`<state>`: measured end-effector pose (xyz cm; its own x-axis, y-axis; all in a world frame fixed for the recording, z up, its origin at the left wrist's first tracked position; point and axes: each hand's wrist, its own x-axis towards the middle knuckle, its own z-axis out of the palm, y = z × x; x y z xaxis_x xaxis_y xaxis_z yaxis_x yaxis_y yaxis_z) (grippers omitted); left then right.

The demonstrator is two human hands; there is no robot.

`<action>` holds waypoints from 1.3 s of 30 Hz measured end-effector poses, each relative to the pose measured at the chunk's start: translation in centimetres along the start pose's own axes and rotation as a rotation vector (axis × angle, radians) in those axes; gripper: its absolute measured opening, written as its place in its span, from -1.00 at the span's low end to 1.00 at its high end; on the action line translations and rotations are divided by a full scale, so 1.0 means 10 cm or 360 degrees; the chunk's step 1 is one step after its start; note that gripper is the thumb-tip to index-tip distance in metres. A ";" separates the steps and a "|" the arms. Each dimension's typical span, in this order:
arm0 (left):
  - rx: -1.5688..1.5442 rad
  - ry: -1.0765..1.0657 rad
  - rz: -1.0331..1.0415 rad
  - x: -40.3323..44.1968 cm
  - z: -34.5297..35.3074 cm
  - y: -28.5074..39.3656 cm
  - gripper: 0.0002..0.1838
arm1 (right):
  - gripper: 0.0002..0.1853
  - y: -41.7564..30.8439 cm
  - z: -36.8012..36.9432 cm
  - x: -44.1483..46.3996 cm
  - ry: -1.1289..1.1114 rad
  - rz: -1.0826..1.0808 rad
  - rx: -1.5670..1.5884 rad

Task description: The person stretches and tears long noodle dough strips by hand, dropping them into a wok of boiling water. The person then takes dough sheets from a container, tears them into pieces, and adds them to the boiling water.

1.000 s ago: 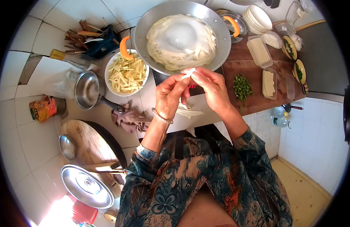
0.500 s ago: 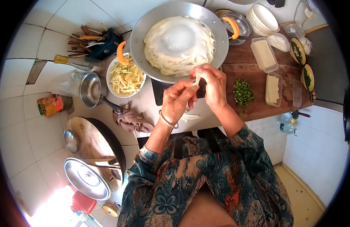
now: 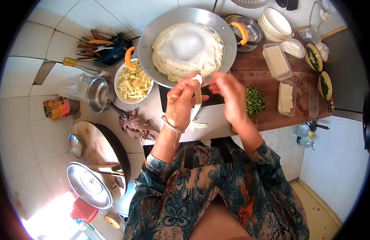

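Observation:
In my left hand [image 3: 179,105], thumb and fingers pinch a pale strip of dough [image 3: 198,98] that dangles downward. My right hand [image 3: 231,100] is just to the right, apart from the strip, its fingers smeared by motion. Beyond both hands stands a large metal wok [image 3: 148,64] with orange handles. Wide pale noodles [image 3: 211,64] fill it, around bubbling, foamy liquid in the middle. On the counter below my hands lie more dough pieces [image 3: 199,125].
A bowl of cut pale strips [image 3: 133,86] stands left of the wok, near a small saucepan [image 3: 97,95] and a brown cloth [image 3: 139,127]. On the right, a wooden board [image 3: 249,72] carries chopped greens [image 3: 255,102] and plastic containers [image 3: 277,62].
My hands, together at the strip before, have parted. The right has moved off to the right, and the strip now hangs longer from my left hand. The view has shifted slightly.

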<state>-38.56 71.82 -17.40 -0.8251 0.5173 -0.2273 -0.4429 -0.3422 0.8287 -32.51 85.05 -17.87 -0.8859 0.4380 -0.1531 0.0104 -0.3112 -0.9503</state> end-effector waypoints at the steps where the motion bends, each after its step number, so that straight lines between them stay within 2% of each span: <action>1: 0.0022 -0.0068 0.0022 -0.01 0.00 0.00 -0.76 | -0.73 0.02 0.04 -0.04 -0.0221 -0.0060 -0.0197; 4: 0.0093 -0.0111 0.0048 -0.04 0.03 -0.05 -0.73 | -0.83 0.15 0.08 -0.07 -0.0344 -0.0193 -0.0348; 6: 0.0162 -0.0122 0.0007 -0.09 0.04 -0.02 -0.71 | -0.84 -0.04 0.10 -0.06 -0.0265 -0.0091 -0.0296; 7: 0.0194 -0.0125 -0.0008 -0.12 0.04 0.00 -0.70 | -0.83 -0.12 0.11 -0.04 -0.0200 -0.0174 -0.0345; 8: 0.0224 -0.0130 -0.0024 -0.14 0.03 0.02 -0.69 | -0.82 -0.14 0.09 0.01 -0.0195 -0.0156 -0.0116; 9: 0.0550 -0.0331 -0.0112 -0.14 -0.10 -0.02 -0.70 | -0.82 -0.18 0.07 0.06 -0.0129 -0.0211 -0.0177; 12: 0.0590 -0.0297 -0.0249 -0.34 -0.26 -0.09 -0.73 | -0.80 -0.33 -0.06 0.22 -0.0023 -0.0263 -0.0137; 20: 0.0682 -0.0074 -0.0254 -0.75 -0.69 -0.09 -0.79 | -0.82 -0.55 -0.21 0.54 0.0315 -0.0642 -0.0118; 22: 0.0697 -0.0041 -0.0252 -0.83 -0.79 -0.12 -0.80 | -0.80 -0.61 -0.22 0.58 0.0310 -0.0672 -0.0175; 23: 0.0657 -0.0045 -0.0350 -0.87 -0.86 -0.11 -0.79 | -0.79 -0.65 -0.21 0.59 0.0316 -0.0661 -0.0162; 26: 0.0803 0.0019 -0.0261 -0.98 -1.03 -0.26 -0.79 | -0.75 -0.76 -0.22 0.70 0.0368 -0.0756 -0.0182; 31: 0.0744 0.0038 -0.0217 -1.08 -1.05 -0.27 -0.82 | -0.74 -0.94 -0.10 1.14 0.0254 -0.0933 -0.0472; 32: 0.0760 0.0025 -0.0157 -1.04 -0.92 -0.24 -0.81 | -0.77 -0.87 -0.13 1.40 0.0166 -0.0792 -0.0608; 33: 0.0692 0.0057 -0.0108 -0.95 -0.80 -0.27 -0.80 | -0.79 -0.64 -0.27 1.80 -0.0179 -0.0893 -0.1144; 34: 0.0630 0.0083 -0.0057 -0.86 -0.69 -0.32 -0.79 | -0.77 -0.61 -0.26 1.94 -0.0576 -0.0761 -0.2038; 36: 0.0456 0.0131 -0.0033 -0.68 -0.45 -0.37 -0.76 | -0.73 -0.69 0.03 1.61 -0.0381 -0.0724 -0.2827; 38: 0.0314 0.0123 -0.0036 -0.62 -0.30 -0.34 -0.75 | -0.76 -0.64 -0.01 1.24 -0.0426 -0.0921 -0.2115; 39: 0.0248 0.0128 -0.0020 -0.62 -0.27 -0.34 -0.75 | -0.80 -0.48 -0.06 0.96 -0.0566 -0.0603 -0.1642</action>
<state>-32.91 67.68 -20.20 -0.8481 0.4539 -0.2732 -0.3987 -0.2072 0.8934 -40.83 91.27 -14.92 -0.9921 0.0427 0.1183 -0.0551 0.6982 -0.7138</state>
